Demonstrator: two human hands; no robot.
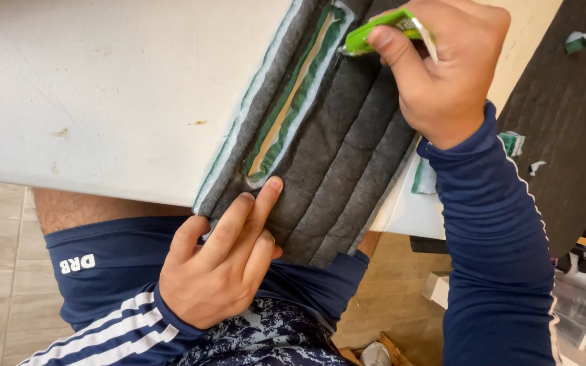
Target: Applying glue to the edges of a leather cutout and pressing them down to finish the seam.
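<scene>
On the white table (pixel 103 88), the left hand (pixel 218 264) presses flat, fingers extended, on grey quilted padding (pixel 334 176); the right hand (pixel 442 68) grips a green cutter (pixel 374 30). A slip might nick those nearby fingers.

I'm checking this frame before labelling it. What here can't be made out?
- Head view: the green cutter is mostly covered by the right hand; its blade tip is too small to tell.
- The grey padded fabric hangs over the table edge, its lower end hidden behind the left hand.
- The top frame edge cuts off the fabric's far end.
- Clutter at lower right is cropped.
</scene>
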